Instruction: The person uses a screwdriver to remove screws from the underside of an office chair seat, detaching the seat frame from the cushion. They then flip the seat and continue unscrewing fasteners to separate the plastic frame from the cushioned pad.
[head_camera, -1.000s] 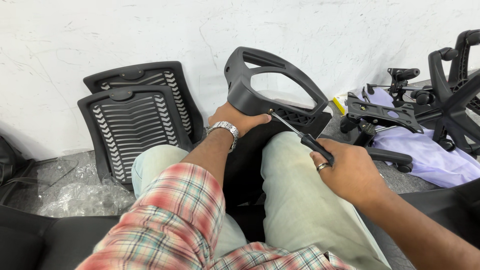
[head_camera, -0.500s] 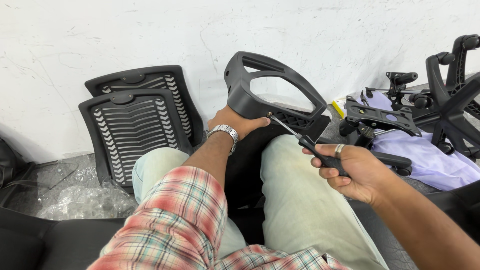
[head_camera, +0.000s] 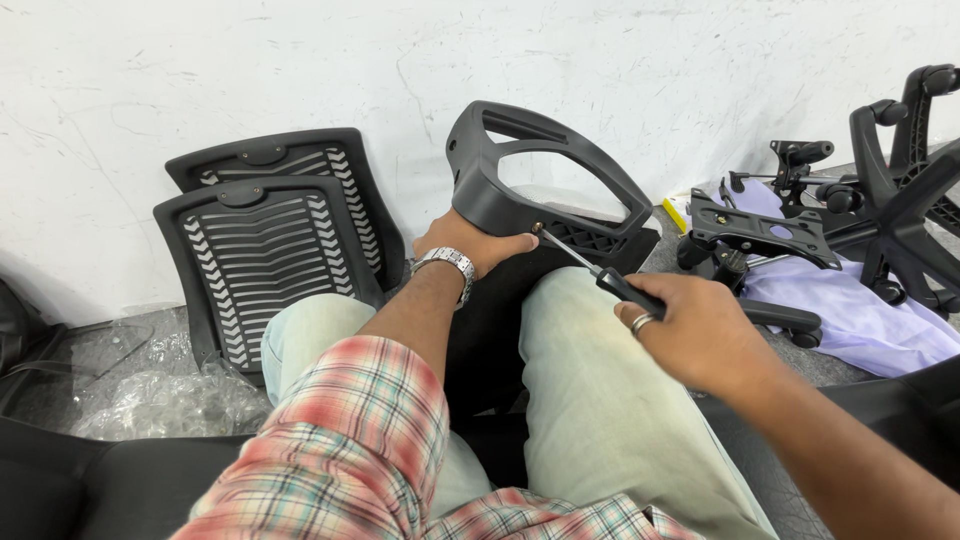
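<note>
A scuffed white wall backs a grey floor strewn with crinkled clear plastic wrap (head_camera: 150, 400). The left hand (head_camera: 470, 245) clamps the black looped plastic chair armrest (head_camera: 545, 175), steadying it just beyond the fingertips. The right hand (head_camera: 700, 330) is clenched on a black-handled screwdriver (head_camera: 600, 275), its tip at a screw by the left thumb. Two ribbed black backrest panels (head_camera: 265, 250) lean on the wall.

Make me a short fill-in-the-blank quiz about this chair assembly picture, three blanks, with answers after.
1. The right hand holds a ____ against the armrest.
2. The left hand wears a metal ____ at its wrist.
3. Two slatted chair backs lean against the white ____.

Answers: screwdriver; watch; wall
</note>
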